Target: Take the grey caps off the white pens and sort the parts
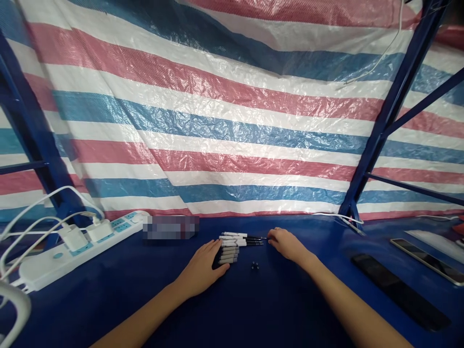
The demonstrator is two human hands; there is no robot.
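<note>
Several white pens (pixel 235 241) with dark front parts lie side by side on the blue table, tips to the right. Just below them is a row of short grey-beige cylinders (pixel 228 254), perhaps pen barrels or caps. My left hand (pixel 203 266) lies flat along the left ends of both, fingers stretched and thumb spread apart at the lowest cylinder. At the pen tips, my right hand (pixel 286 244) has its fingers curled together in a pinch; what is between them, if anything, is too small to make out. Below the pens sits a cluster of small black pieces (pixel 254 265).
A white power strip (pixel 105 246) with plugs and cables stands on the left, beside a blurred-out box (pixel 170 227). To the right lie a black phone-like slab (pixel 398 290) and a phone (pixel 429 261). A striped plastic sheet (pixel 217 121) hangs behind, between blue metal posts (pixel 384 125).
</note>
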